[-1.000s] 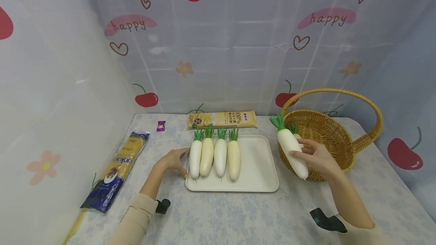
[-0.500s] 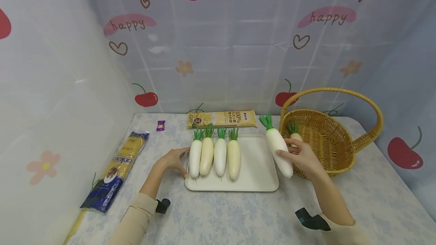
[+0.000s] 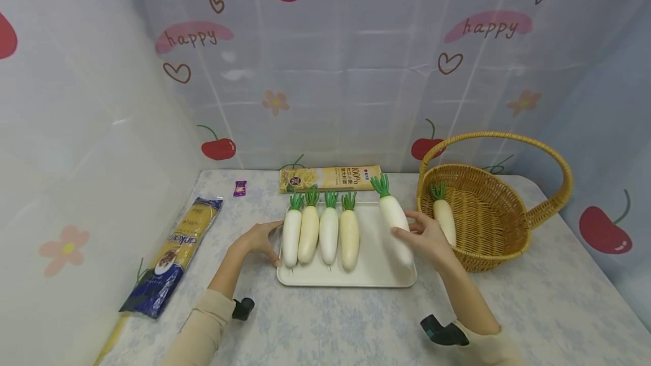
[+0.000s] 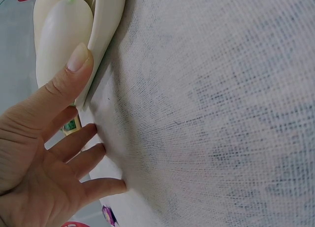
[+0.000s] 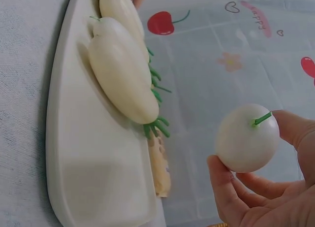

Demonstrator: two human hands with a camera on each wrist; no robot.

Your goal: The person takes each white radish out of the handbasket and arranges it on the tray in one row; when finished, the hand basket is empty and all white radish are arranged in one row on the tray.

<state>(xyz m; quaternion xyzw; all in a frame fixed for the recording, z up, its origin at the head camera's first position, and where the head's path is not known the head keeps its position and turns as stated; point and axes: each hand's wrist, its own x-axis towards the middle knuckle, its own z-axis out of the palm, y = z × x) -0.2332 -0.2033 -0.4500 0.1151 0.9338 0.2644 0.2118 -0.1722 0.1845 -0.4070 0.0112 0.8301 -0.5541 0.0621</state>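
Note:
My right hand (image 3: 424,237) holds a white radish (image 3: 394,219) with green leaves, tilted, above the right part of the cream tray (image 3: 373,281). In the right wrist view, fingers and thumb grip the radish (image 5: 246,138) from its sides, its root end toward the camera. Several white and yellowish radishes (image 3: 350,239) lie side by side on the tray's left half. At the tray's left edge, my left hand (image 3: 259,240) rests with spread fingers; in the left wrist view its thumb (image 4: 64,81) lies at the tray rim, beside the nearest radish.
A wicker basket (image 3: 488,225) with a tall handle stands on the right, one yellowish radish (image 3: 445,219) inside. Behind the tray lies a pasta packet (image 3: 330,178). On the left are a blue-and-gold packet (image 3: 173,256) and a small purple wrapped sweet (image 3: 240,188).
My right hand has carried the white radish leftward from the basket to above the tray's right part. The radish in the basket shows more fully. My left hand stays in place.

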